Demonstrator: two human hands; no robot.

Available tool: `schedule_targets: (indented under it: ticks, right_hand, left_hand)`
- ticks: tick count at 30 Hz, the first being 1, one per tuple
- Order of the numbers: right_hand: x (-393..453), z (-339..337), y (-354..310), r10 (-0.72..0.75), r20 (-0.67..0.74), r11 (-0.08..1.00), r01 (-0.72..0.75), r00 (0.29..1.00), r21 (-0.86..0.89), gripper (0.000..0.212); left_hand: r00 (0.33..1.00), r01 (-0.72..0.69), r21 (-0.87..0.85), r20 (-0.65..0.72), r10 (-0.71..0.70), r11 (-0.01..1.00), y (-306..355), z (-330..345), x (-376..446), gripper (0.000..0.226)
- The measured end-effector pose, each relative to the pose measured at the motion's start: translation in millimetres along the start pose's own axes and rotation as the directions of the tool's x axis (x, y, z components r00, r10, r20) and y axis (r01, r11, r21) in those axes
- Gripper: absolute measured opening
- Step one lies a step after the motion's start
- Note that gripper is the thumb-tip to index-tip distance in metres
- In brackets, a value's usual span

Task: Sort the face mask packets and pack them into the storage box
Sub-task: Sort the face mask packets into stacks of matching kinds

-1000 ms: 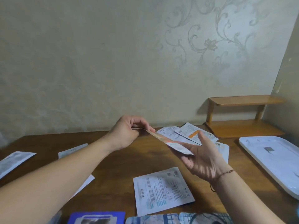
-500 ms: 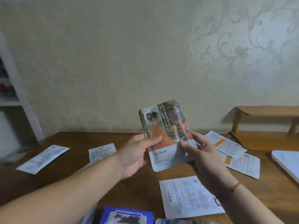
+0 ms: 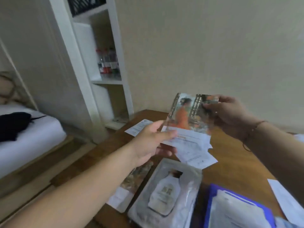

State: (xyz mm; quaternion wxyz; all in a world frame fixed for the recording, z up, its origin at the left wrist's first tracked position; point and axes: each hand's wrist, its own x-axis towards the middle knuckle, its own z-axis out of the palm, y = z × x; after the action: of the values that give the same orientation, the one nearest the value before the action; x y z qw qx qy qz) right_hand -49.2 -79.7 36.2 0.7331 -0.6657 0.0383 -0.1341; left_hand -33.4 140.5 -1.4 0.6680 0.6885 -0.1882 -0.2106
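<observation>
1. A pale cream wall (image 3: pixel 205 46) fills the upper right, evenly lit and blurred.
2. A white shelving unit (image 3: pixel 92 63) stands against the wall at the wooden table's far left corner; one shelf holds a row of small bottles (image 3: pixel 107 63) with red and dark caps.
3. A dark grille (image 3: pixel 83 3) sits in its top compartment.
4. At the left edge, a bed with a white mattress (image 3: pixel 24 139) carries a black garment (image 3: pixel 13 124).
5. The wooden table (image 3: pixel 233 162) is brown and glossy.

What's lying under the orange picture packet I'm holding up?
Under the orange picture packet, white printed packets lie overlapped on the wooden table. Their far ends are covered by it, so their count is unclear.
</observation>
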Motion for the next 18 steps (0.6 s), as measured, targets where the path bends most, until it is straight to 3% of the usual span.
schedule_targets:
  ticks: [3, 5, 9, 14, 18]
  right_hand:
    - [12, 64, 21, 0.099, 0.099, 0.994, -0.095, 0.99, -0.045, 0.015]
    - [16, 97, 39, 0.156, 0.156, 0.979, -0.132, 0.975, -0.154, 0.008]
    - [23, 137, 83, 0.173, 0.246, 0.78, 0.02, 0.954, -0.626, 0.011]
    - [27, 159, 115, 0.263, 0.363, 0.563, 0.163, 0.894, -0.81, 0.004]
    - [30, 162, 127, 0.285, 0.372, 0.423, 0.232, 0.883, -0.876, 0.016]
  left_hand:
    - [0.967, 0.026, -0.043, -0.25, -0.036, 0.999, -16, -60, -36, 0.033]
    - [0.939, 0.072, -0.013, -0.337, -0.072, 0.997, -27, -92, -62, 0.042]
    - [0.915, 0.207, 0.253, -0.391, -0.096, 0.945, -53, -126, -102, 0.045]
    - [0.905, 0.274, 0.555, -0.425, -0.016, 0.786, -95, -142, -118, 0.048]
    - [0.919, 0.249, 0.74, -0.385, 0.09, 0.625, -108, -140, -120, 0.042]
